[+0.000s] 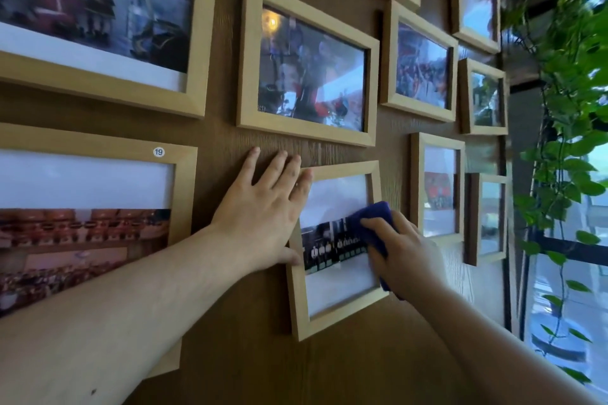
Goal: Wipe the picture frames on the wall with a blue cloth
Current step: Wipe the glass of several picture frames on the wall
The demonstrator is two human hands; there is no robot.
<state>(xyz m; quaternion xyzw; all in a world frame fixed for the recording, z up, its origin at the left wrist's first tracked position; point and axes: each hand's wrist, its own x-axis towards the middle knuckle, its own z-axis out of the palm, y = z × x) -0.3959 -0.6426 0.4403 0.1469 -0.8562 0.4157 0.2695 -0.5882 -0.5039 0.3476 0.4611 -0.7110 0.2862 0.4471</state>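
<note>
Several light wooden picture frames hang on a brown wood-grain wall (230, 115). A small upright frame (297, 302) sits low in the middle, holding a photo with a white mat. My right hand (404, 256) presses a folded blue cloth (375, 220) against the right side of that frame's glass. My left hand (263, 207) lies flat with fingers spread on the wall and the frame's left edge, its fingertips over the top-left corner. A larger landscape frame (250, 59) hangs just above.
A big frame with a "19" sticker (158, 151) hangs at the lower left, partly behind my left forearm. More frames (418, 184) fill the right of the wall. Green trailing plants (572, 82) and a window (566, 289) stand at the far right.
</note>
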